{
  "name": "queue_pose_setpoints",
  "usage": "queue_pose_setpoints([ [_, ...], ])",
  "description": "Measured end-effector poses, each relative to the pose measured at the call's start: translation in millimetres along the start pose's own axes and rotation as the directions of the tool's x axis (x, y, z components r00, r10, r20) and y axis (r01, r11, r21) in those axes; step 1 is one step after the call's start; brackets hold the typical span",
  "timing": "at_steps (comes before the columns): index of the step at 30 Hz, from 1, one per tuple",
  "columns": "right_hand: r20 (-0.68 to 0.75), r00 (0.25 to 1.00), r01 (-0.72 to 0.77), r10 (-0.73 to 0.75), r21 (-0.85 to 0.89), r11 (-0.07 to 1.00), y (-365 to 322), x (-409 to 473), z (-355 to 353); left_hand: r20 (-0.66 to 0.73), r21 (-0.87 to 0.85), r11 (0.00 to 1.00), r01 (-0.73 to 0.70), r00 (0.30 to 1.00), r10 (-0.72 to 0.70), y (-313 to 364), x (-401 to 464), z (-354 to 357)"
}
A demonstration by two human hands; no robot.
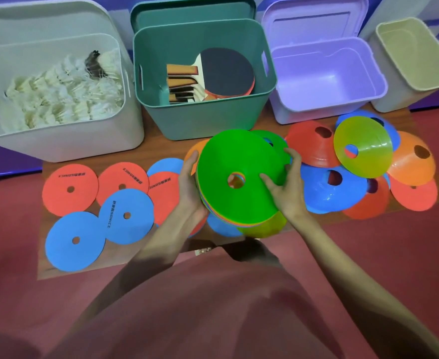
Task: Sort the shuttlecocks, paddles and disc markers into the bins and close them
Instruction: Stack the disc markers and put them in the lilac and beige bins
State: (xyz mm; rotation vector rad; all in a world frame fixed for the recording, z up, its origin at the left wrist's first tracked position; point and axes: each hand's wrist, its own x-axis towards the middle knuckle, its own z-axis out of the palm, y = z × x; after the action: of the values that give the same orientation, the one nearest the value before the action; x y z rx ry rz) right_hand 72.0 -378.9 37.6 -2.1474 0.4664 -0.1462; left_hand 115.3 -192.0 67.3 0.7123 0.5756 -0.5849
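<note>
Centrally, both hands hold a stack of disc markers [236, 177], green on top: left hand [190, 187] gripping its nine-o'clock edge, right hand [285, 185] pinching three o'clock; purple bin [327, 110] sits at one o'clock.

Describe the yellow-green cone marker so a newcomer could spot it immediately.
Start at the purple bin, the empty one. Just in front of it, to the right, the yellow-green cone marker lies tilted atop the heap of red, blue and orange cones, the only translucent yellow-green one there.
</note>
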Motion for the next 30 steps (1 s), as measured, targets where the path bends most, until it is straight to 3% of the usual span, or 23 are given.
queue_pose_setpoints([
  [8, 0.007, 1.000, -0.029, 0.028, 0.132, 0.991, 24, 43, -29, 0.025, 0.037, 0.996, -0.075, 0.997, 0.075, -20, 27, 42],
  [15, 0.200, 0.980, -0.060, 0.020, 0.193, 0.979, 55, 122, -111, 0.008, 0.049, 0.994, -0.098, 0.995, 0.098, -55, 67, 126],
  [20, 0.102, 0.995, -0.024, 0.007, 0.167, 0.986, 79, 212, -166, 0.019, 0.312, 0.937, -0.157, 0.987, 0.159, -57, 121, 211],
  [22, 0.029, 0.999, 0.010, -0.014, 0.127, 0.992, 82, 256, -181, 0.028, 0.533, 0.816, -0.223, 0.969, 0.247, -43, 146, 237],
  [25, -0.028, 0.998, 0.058, -0.055, 0.104, 0.993, 74, 313, -191, 0.102, 0.869, 0.401, -0.289, 0.898, 0.428, -20, 189, 263],
  [27, -0.039, 0.996, 0.083, -0.079, 0.098, 0.992, 72, 344, -188, 0.136, 0.958, 0.167, -0.231, 0.885, 0.446, -9, 215, 276],
  [30, 0.013, 0.996, 0.094, -0.094, -0.037, 0.995, 81, 376, -172, 0.140, 0.990, -0.041, -0.135, 0.914, 0.380, -4, 239, 289],
])
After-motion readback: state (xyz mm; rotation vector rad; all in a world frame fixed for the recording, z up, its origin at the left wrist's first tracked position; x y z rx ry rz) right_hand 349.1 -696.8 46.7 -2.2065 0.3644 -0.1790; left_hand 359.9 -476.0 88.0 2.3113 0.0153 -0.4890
